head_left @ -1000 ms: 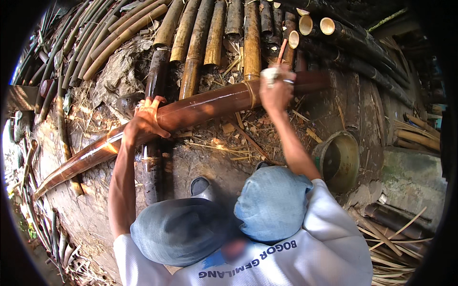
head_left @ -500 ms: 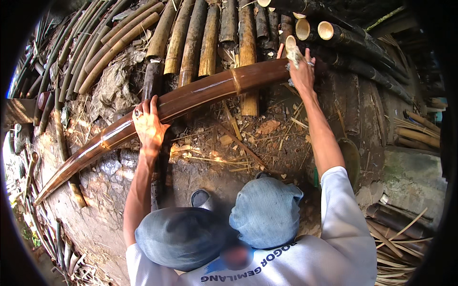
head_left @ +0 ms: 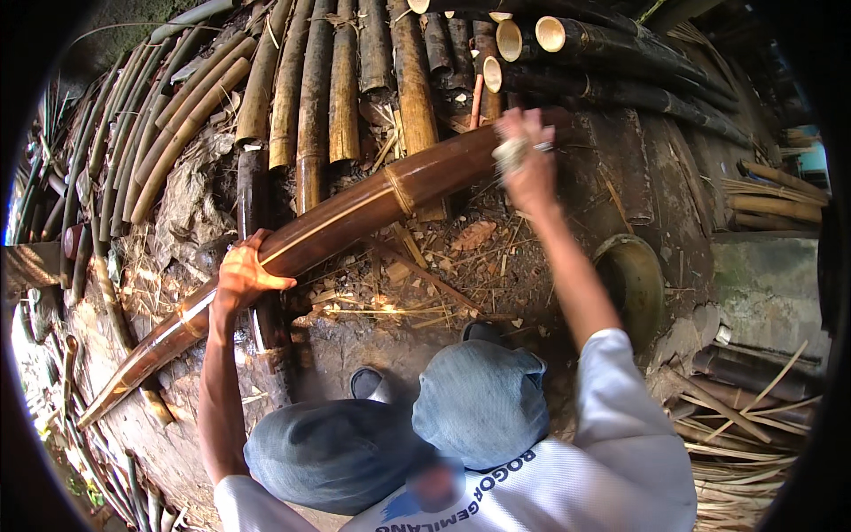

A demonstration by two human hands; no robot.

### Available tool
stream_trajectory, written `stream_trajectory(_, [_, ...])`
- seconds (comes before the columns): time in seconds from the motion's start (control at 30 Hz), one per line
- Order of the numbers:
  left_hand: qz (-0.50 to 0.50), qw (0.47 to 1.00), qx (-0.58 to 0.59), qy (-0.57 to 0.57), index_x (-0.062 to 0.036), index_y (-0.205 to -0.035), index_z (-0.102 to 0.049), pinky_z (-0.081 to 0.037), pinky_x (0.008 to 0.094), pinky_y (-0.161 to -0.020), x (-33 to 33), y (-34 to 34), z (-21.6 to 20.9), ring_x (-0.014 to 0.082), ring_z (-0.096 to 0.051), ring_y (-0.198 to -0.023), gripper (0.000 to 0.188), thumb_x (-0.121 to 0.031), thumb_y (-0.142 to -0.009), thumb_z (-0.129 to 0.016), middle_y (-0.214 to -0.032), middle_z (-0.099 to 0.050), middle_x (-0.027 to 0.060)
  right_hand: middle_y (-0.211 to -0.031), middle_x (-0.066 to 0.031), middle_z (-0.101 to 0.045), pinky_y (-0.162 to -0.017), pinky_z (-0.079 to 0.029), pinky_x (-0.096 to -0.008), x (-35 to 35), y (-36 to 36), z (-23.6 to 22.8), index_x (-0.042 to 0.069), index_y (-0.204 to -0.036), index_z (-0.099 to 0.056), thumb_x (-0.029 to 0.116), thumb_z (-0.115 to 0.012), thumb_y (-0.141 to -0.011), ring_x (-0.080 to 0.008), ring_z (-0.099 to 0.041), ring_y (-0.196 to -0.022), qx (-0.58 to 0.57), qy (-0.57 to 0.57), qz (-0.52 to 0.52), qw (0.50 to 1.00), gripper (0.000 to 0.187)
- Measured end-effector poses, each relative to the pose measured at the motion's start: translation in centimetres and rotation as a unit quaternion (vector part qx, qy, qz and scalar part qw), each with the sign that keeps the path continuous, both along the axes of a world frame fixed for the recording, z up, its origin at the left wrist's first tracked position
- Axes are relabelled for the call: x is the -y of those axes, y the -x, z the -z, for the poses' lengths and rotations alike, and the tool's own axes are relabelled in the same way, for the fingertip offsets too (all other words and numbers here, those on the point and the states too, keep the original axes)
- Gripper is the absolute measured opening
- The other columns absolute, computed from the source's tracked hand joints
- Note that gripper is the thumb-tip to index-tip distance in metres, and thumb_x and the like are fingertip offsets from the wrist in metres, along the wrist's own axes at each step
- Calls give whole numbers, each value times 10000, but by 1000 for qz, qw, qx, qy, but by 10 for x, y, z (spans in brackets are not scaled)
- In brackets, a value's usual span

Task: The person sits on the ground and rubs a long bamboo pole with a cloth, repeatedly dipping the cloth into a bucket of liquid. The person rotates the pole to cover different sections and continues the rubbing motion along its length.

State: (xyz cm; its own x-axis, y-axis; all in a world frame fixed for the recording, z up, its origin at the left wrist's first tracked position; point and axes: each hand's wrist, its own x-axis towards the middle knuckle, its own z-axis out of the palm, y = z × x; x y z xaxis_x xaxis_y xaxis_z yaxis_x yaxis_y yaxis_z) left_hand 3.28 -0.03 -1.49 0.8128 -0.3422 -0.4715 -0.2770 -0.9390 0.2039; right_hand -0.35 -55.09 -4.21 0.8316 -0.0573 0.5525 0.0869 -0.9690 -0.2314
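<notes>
A long, dark brown, glossy bamboo pole [head_left: 346, 208] slants from lower left up to the upper right, with a pale streak along its side and lighter rings at its joints. My left hand [head_left: 241, 273] is closed over the pole left of its middle, thumb pointing right along its near side. Near the pole's right end, my right hand [head_left: 532, 173] holds a pale rag [head_left: 510, 154] against or just over its surface. That hand is smeared by motion, so contact is hard to judge.
Under the pole lies a dark bamboo support [head_left: 266, 328]. Several bamboo lengths [head_left: 315, 115] lie side by side beyond, and dark cut poles [head_left: 620, 44] are stacked at upper right. A round basin [head_left: 634, 288] stands right of my knees. Chips and splints [head_left: 390, 306] litter the ground.
The pole has rolled slightly, bringing its pale streak higher on the visible side. My right hand has moved with the rag and is now blurred. The whole view has shifted somewhat.
</notes>
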Motion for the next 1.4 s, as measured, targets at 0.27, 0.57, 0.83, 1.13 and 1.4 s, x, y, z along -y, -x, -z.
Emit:
stream_trajectory(0.27, [-38,995,-82,36,3,-1547,-410,-419,382,-1141,18,-25,-21,359,-542,-1349,1296,-654,-558,-928,-1437,-558,276,-1335,-282,-607,-1107,-408,-606,-109,-35,-29,123,-1373,-593,303,-697,-906,-442,-541,-1303,-213,-116,73,967,511])
stream_trajectory(0.57, [9,966,253,47,-187,-1481,-483,-462,535,-999,30,31,3,391,-597,-1201,1161,-566,-487,-950,-1228,-648,172,-1546,-188,-486,-1214,-295,-532,17,-50,7,201,-1584,-411,185,-552,-1043,-449,-429,-1440,13,-46,89,995,560])
stream_trajectory(0.83, [-45,980,194,-1,-173,-1436,-502,-465,533,-993,45,19,-13,362,-653,-1146,1047,-490,-544,-950,-1230,-650,127,-1143,-211,-750,-946,-508,-447,207,20,29,-35,-1191,-709,580,-690,-936,-359,-709,-1062,-112,-413,326,843,666])
stream_trajectory(1.13, [-31,986,165,-10,-200,-1469,-465,-444,574,-1051,41,6,-15,343,-631,-1225,1071,-564,-570,-919,-1282,-632,120,-1289,-235,-684,-1058,-457,-435,253,322,67,15,-1356,-645,391,-668,-989,-380,-634,-1239,-168,-248,394,869,526])
stream_trajectory(1.4, [-67,991,109,25,-139,-1528,-431,-327,639,-1141,50,7,-25,412,-517,-1364,1133,-776,-664,-794,-1445,-554,221,-1202,-241,-708,-1008,-504,-444,213,333,174,-12,-1316,-648,226,-663,-974,-382,-687,-1119,-320,-237,297,868,417])
